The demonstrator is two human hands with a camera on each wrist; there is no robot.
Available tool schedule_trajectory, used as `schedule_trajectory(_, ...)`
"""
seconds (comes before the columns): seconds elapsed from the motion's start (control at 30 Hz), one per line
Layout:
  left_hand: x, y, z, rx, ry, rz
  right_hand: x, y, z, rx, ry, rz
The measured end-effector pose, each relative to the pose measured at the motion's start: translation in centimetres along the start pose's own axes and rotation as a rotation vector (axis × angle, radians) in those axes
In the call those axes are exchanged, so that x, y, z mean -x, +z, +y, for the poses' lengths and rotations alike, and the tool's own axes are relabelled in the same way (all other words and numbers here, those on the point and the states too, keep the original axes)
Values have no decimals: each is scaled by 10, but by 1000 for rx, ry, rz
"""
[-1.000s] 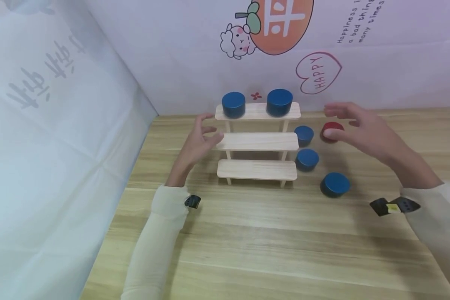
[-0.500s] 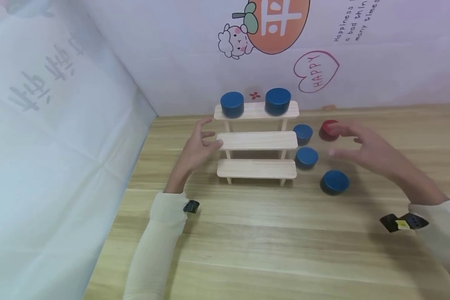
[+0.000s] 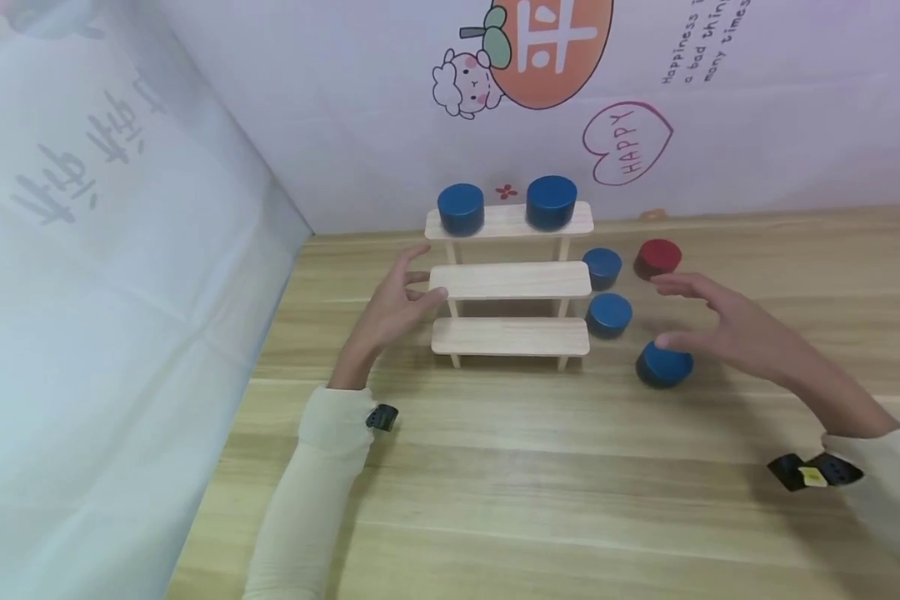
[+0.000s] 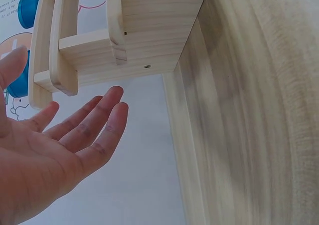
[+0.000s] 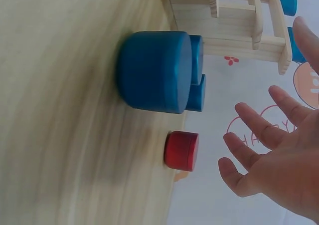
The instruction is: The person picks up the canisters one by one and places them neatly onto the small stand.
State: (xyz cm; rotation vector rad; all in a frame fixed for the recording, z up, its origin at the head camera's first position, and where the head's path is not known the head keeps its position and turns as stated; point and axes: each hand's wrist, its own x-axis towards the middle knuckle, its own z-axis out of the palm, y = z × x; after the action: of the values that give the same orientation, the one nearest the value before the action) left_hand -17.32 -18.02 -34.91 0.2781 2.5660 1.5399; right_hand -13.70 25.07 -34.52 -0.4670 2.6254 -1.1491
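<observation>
A three-tier wooden shelf (image 3: 510, 281) stands near the back cloth, with two blue round tins (image 3: 461, 209) on its top tier. My left hand (image 3: 392, 310) is beside the shelf's left end, thumb by the middle tier; the left wrist view shows its fingers spread and holding nothing. My right hand (image 3: 735, 329) hovers over the table, fingers apart and nothing in them. Its thumb overlaps the nearest blue tin (image 3: 665, 367) in the head view. A red tin (image 3: 657, 259) lies just beyond its fingertips. Two more blue tins (image 3: 609, 315) stand against the shelf's right side.
The wood-grain table (image 3: 540, 483) runs up to a white printed cloth (image 3: 360, 108) at the back. Another white cloth (image 3: 120, 333) hangs along the left side.
My right hand has moved toward me, from over the red tin to above the nearest blue tin. The left hand stays almost still. The view has shifted slightly.
</observation>
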Motion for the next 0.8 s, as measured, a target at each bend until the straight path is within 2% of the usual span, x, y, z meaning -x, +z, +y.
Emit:
schedule_trajectory(0.2,-3,2,-3,-20,-11,-34,8,2,9,73,-7,-22)
schedule_trajectory(0.5,-4,4,-11,-28,-18,-56,20,5,24,68,-23,-21)
schedule_trajectory(0.7,-4,7,-12,16,-12,-65,27,4,34,75,-13,-10)
schedule_trajectory(0.8,-4,7,-12,22,-12,-69,30,4,40,78,-40,-5)
